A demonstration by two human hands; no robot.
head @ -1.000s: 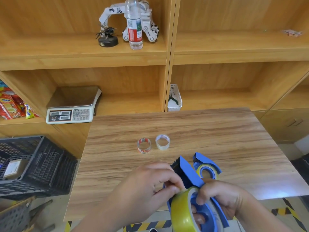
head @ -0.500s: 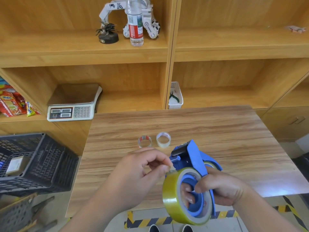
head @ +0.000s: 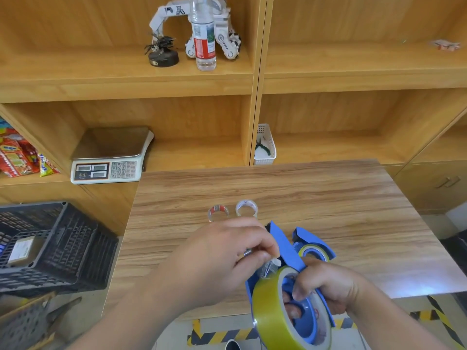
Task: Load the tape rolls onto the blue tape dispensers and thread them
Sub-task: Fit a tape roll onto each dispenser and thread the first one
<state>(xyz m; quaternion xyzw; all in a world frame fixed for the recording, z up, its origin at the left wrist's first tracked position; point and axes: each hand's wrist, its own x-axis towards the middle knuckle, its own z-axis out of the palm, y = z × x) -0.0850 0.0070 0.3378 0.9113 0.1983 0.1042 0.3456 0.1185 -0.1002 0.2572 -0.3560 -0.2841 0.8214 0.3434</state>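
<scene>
here: right hand (head: pixel 328 286) grips blue dispenser (head: pixel 285 246) bearing yellow tape roll (head: pixel 270 311); left hand (head: pixel 222 258) pinches the tape end (head: pixel 274 261).

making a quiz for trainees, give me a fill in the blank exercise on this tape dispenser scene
1. The tape roll on the held dispenser is ____ in colour.
2. The right hand holds the ____ dispenser.
3. The left hand pinches the tape's loose ____.
4. Two small rolls stand on the ____.

Missing words: yellow; blue; end; table
</scene>
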